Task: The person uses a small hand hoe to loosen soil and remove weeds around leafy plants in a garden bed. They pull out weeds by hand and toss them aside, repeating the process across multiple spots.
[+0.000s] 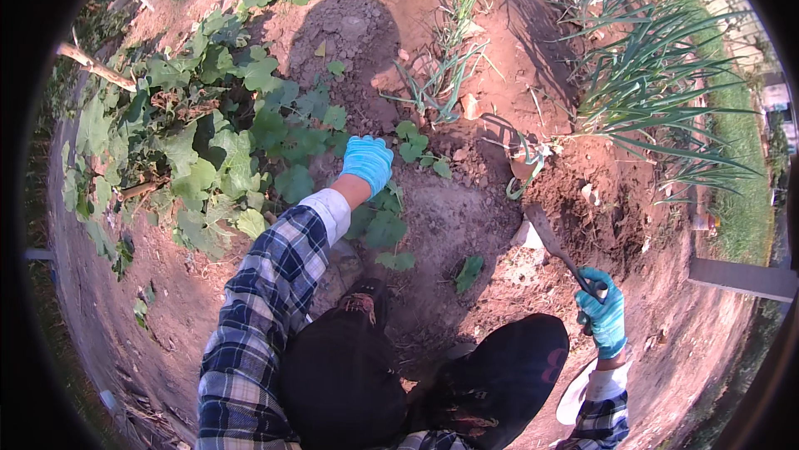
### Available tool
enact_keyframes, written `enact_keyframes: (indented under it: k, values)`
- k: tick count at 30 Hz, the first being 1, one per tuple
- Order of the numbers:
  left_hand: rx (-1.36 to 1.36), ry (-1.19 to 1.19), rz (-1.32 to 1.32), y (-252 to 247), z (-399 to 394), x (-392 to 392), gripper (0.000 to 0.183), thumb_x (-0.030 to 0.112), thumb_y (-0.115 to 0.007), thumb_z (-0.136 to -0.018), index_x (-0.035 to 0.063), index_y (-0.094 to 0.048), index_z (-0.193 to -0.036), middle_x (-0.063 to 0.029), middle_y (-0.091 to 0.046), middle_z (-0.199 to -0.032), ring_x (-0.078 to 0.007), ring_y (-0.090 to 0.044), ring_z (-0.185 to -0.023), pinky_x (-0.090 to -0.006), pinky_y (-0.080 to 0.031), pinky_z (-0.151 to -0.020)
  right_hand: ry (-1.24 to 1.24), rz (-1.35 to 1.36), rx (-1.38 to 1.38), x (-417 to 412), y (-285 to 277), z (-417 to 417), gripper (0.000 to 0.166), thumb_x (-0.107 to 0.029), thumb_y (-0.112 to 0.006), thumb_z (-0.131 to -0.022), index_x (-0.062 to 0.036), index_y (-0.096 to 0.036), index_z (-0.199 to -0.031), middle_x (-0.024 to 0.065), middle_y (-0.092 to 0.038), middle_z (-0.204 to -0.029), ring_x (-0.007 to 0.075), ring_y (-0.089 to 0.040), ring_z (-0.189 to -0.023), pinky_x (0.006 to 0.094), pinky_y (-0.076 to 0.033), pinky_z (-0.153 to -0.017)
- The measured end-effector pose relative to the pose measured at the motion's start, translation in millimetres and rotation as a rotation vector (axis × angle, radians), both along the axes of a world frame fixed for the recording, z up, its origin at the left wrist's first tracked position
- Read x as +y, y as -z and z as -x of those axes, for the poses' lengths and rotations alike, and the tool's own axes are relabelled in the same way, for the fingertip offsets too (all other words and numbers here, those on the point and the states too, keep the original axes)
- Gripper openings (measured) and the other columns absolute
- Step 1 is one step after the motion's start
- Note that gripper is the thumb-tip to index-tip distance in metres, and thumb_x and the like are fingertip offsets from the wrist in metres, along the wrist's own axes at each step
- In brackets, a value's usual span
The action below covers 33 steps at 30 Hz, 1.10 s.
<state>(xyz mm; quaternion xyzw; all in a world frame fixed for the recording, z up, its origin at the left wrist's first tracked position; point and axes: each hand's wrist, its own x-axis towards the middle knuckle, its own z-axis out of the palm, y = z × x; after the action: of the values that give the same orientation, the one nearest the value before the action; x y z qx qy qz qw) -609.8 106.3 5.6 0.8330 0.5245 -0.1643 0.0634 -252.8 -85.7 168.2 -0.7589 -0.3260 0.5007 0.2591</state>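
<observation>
My right hand [602, 313], in a teal knit glove, is closed around the handle of a small garden trowel [549, 235]. The blade points up and left, over dark, loosened soil [599, 213]. My left hand [367, 166], in a light blue glove, is curled with its back up over a leafy vine [299, 144]; its fingertips are hidden, so whether it grips a stem is not clear. Just above the trowel blade, a clump with green leaves and a pale stem [534, 160] lies at the edge of the dug soil.
Broad-leaved vines [212, 157] spread at the left, with a cut branch [97, 66] sticking out. Green onion plants [649, 88] stand at the upper right, and a thinner row [449, 63] grows at top centre. A pale stone [527, 235] lies beside the blade. A grey post [743, 278] is at the right.
</observation>
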Motion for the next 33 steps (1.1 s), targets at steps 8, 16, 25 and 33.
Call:
enact_keyframes:
  k: [8,16,25,33]
  values:
    - [-0.42,-0.081,-0.061,20.7,16.9,3.5,0.045,0.025,-0.061,-0.072,0.0138,-0.05,-0.115,-0.0089,-0.051,-0.112,-0.027,-0.051,-0.096,-0.0382,-0.041,-0.081,-0.304,0.108,0.149,110.8,59.4,102.7,0.024,-0.008,-0.062,-0.074,-0.0022,-0.054,-0.097,0.0002,-0.05,-0.062,0.0062,-0.043,-0.045,0.0214,-0.036,-0.038]
    - [-0.192,-0.013,0.263,43.4,-14.3,59.8,0.033,0.025,-0.061,-0.071,0.0176,-0.06,-0.103,-0.0049,-0.054,-0.11,-0.028,-0.05,-0.099,-0.0413,-0.042,-0.082,-0.474,0.062,-0.073,150.5,93.2,137.4,0.022,-0.012,-0.062,-0.071,0.0005,-0.055,-0.088,0.0027,-0.051,-0.067,0.0101,-0.047,-0.058,0.0271,-0.042,-0.055]
    - [-0.536,-0.205,0.316,78.6,2.6,73.7,0.027,0.023,-0.059,-0.073,0.0115,-0.061,-0.098,-0.0093,-0.06,-0.096,-0.0303,-0.054,-0.089,-0.04,-0.043,-0.078,-0.704,0.212,-0.306,205.5,94.3,184.1,0.024,-0.017,-0.06,-0.069,0.0024,-0.051,-0.08,0.0151,-0.055,-0.067,0.0258,-0.055,-0.061,0.035,-0.045,-0.06]
    - [-0.576,-0.217,0.196,74.2,5.0,68.4,0.026,0.019,-0.06,-0.071,0.0099,-0.061,-0.095,-0.01,-0.06,-0.089,-0.03,-0.053,-0.085,-0.0393,-0.042,-0.078,-0.451,-0.1,-0.386,130.9,166.3,195.1,0.024,-0.014,-0.062,-0.074,-0.0019,-0.051,-0.092,0.0103,-0.056,-0.071,0.0176,-0.052,-0.06,0.0295,-0.045,-0.06]
